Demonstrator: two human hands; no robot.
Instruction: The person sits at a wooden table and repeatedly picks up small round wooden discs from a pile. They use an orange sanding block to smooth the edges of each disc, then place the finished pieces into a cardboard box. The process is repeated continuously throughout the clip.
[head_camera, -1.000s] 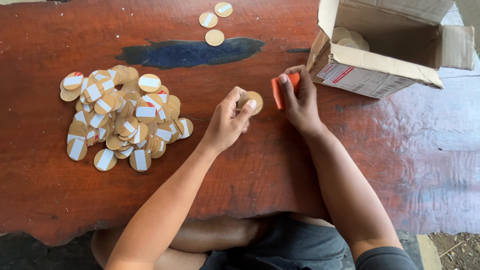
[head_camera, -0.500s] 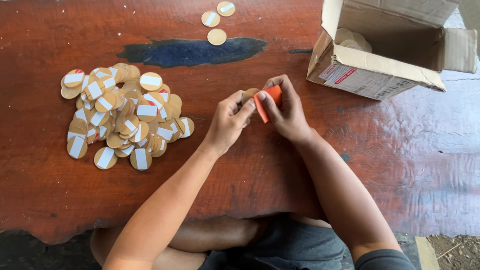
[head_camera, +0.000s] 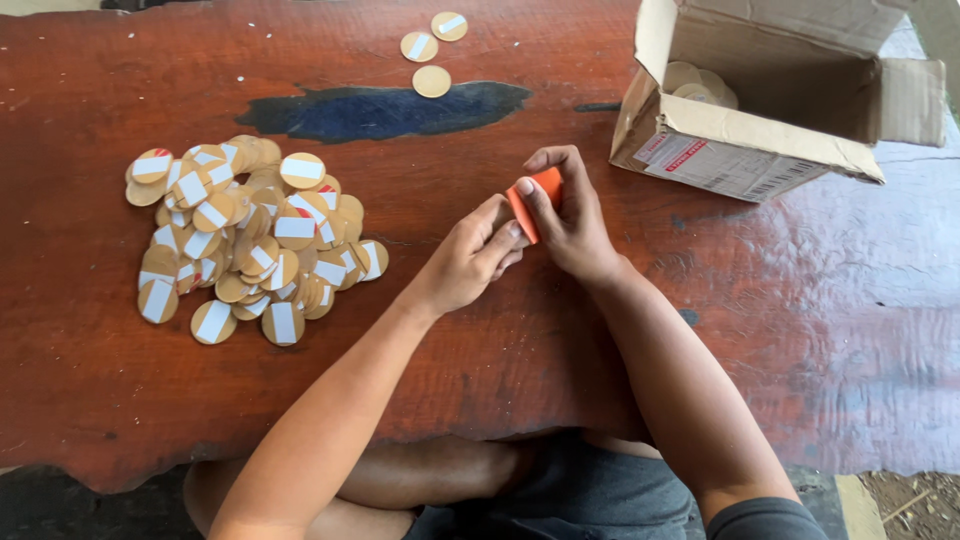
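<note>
With both hands meeting mid-table, your right hand (head_camera: 572, 225) pinches an orange block (head_camera: 535, 198), fingers curled tight around it. Your left hand (head_camera: 470, 255) has fingertips closed against the block's lower edge; can't tell what it holds underneath. Pile of round discs (head_camera: 240, 235) sits well left on the wooden table (head_camera: 420, 360). Open cardboard box (head_camera: 760, 120) at upper right, three loose discs (head_camera: 430, 50) near the far edge.

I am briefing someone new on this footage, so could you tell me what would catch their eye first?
Probably the big pile of tan discs with white strips, lying on the left of the reddish wooden table. Next, the orange block pinched between the left hand and right hand at mid-table. An open cardboard box holding more discs sits upper right.
</note>
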